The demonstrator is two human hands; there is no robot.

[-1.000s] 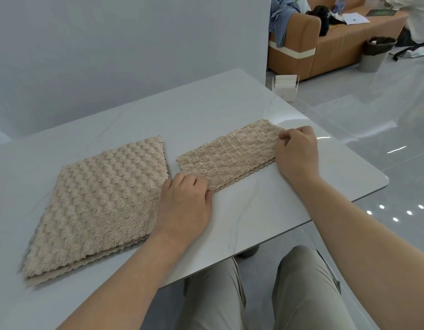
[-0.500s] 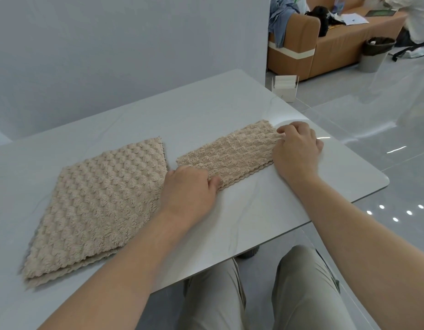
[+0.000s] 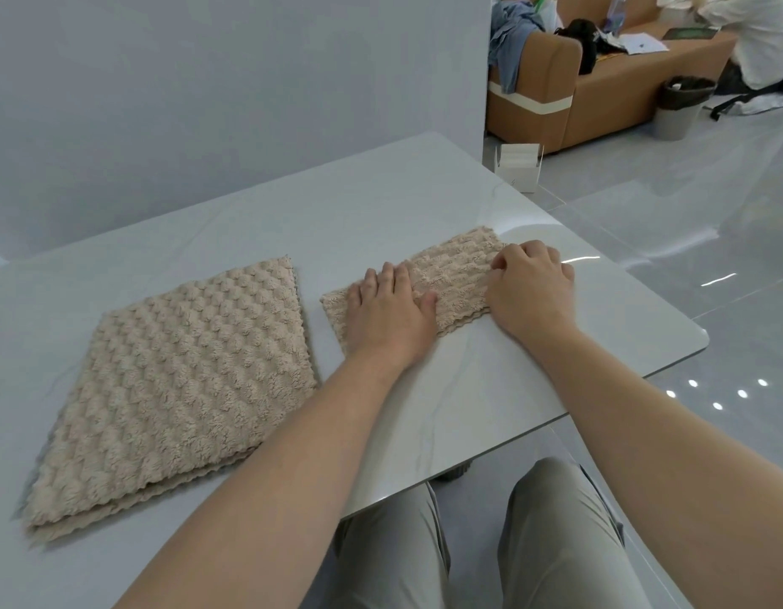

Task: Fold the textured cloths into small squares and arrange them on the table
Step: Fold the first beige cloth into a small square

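Two beige textured cloths lie on the white table (image 3: 424,204). The larger folded cloth (image 3: 174,389) sits at the left, a bumpy square with layered edges. The smaller cloth (image 3: 451,274) is a folded strip at the right. My left hand (image 3: 391,312) presses flat on the strip's left half, fingers spread. My right hand (image 3: 530,287) rests on the strip's right end with fingers curled at its edge; whether it pinches the cloth I cannot tell.
The table's right edge and rounded corner (image 3: 699,340) are close to my right hand. A small white box (image 3: 519,167) stands on the floor beyond the table. A brown sofa (image 3: 556,98) and a waste bin (image 3: 682,107) are far right, with a person seated nearby.
My left hand slid from the strip's near-left corner up onto the cloth and now lies flat on it. My right hand stayed at the right end.
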